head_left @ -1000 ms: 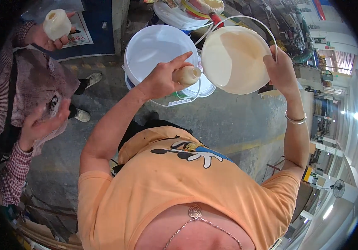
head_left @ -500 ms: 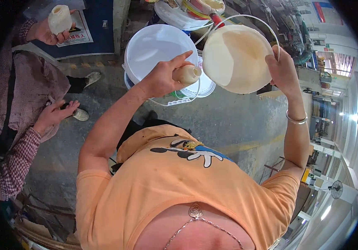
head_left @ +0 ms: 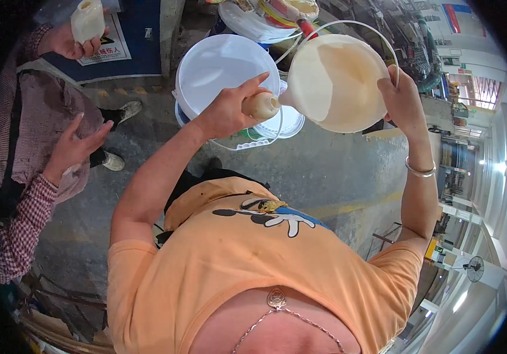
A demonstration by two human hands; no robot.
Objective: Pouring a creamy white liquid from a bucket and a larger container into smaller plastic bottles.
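My left hand (head_left: 225, 110) is closed round a small cream-coloured bottle-shaped piece (head_left: 259, 106), its open neck turned toward a white bucket (head_left: 377, 59). The bucket is tilted, with pale cream liquid (head_left: 318, 76) lying toward its left side. From the rim, a pale stream seems to reach the neck's opening. My right hand (head_left: 405, 97) grips the bucket's right rim, the thumb on the near edge, its wire handle arching above. Under my left hand stands a larger white bucket (head_left: 224, 50), with a white lidded tub (head_left: 289, 122) beside it.
At the left, a co-worker's hand (head_left: 67, 44) holds a similar cream-coloured piece (head_left: 88, 23); that person's other hand (head_left: 73, 150) is spread. A blue cabinet (head_left: 141, 53) with a warning sign stands behind. More tubs (head_left: 244, 23) are stacked at the back.
The bucket's rim now meets the bottle-shaped piece's neck with pale liquid between them, where a gap showed before. The co-worker's lower hand has risen, and their held piece has shifted slightly.
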